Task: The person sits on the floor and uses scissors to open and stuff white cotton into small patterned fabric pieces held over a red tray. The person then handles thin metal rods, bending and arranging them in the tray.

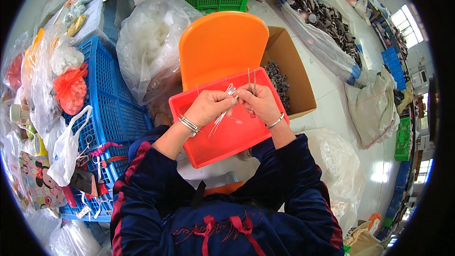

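Note:
Over a shallow red tray [213, 149], my two hands meet at the fingertips. My left hand [206, 106] is closed round a bundle of thin, pale wire-like strands [229, 91]; they stick out above and below the fingers. What the strands are made of is too fine to tell. My right hand [259, 104] keeps a pair of metal tweezers [251, 83] in its grip, tips pointing away from me. Its thumb and forefinger pinch close by the bundle's end, touching or nearly touching it. A few loose strands [241, 122] show against the tray's bottom.
Behind the tray stands an orange chair back [222, 42]. A cardboard box [298, 80] with dark grey pieces is at its right, a clear bag of white stuffing [154, 38] at its left. Blue crates [106, 99] line my left side. A sack of dark pieces [322, 23] lies far right.

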Demonstrator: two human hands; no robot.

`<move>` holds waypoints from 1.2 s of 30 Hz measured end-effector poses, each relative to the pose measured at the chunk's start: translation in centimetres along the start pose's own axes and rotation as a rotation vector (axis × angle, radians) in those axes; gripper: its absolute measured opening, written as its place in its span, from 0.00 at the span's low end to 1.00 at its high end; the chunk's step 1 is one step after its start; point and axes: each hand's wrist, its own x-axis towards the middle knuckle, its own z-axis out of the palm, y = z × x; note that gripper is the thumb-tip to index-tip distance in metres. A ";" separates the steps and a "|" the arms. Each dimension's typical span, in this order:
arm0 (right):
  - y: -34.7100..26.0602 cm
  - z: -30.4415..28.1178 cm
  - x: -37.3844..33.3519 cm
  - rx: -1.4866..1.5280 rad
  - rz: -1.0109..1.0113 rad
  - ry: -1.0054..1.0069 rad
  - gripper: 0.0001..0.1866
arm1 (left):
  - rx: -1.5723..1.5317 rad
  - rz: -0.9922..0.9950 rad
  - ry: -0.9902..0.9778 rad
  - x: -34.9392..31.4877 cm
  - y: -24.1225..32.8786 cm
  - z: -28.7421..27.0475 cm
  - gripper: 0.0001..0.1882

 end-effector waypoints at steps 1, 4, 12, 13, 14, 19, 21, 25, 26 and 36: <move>-0.3 0.2 -0.2 -0.023 -0.019 -0.007 0.11 | 0.004 0.006 0.002 0.0 0.0 0.0 0.11; -0.4 -0.1 -0.4 -0.046 -0.075 -0.039 0.17 | -0.040 -0.002 0.051 0.0 0.2 -0.1 0.10; -0.1 -0.1 -0.5 -0.314 -0.121 -0.170 0.21 | 0.026 0.185 0.089 -0.1 0.3 -0.1 0.11; 0.4 -0.1 -0.4 -0.350 -0.156 -0.178 0.20 | 0.047 0.203 0.090 -0.1 0.1 -0.1 0.11; 0.5 -0.1 -0.3 -0.387 -0.190 -0.186 0.20 | 0.060 0.204 0.082 -0.1 0.1 -0.1 0.11; 0.0 0.1 -0.4 -0.310 -0.206 -0.180 0.18 | 0.112 0.185 0.044 -0.5 0.5 -0.2 0.12; 0.0 0.0 -0.4 -0.310 -0.206 -0.194 0.19 | 0.114 0.181 0.045 -0.8 0.8 -0.1 0.12; 0.3 -0.1 -0.3 -0.319 -0.197 -0.185 0.19 | 0.115 0.196 0.041 -0.9 0.7 0.0 0.13; 0.4 -0.1 -0.3 -0.316 -0.195 -0.181 0.19 | 0.115 0.196 0.042 -0.9 0.7 0.0 0.13; 0.0 0.2 -0.6 -0.285 -0.193 -0.188 0.18 | 0.098 0.202 -0.001 -0.8 0.4 -0.2 0.13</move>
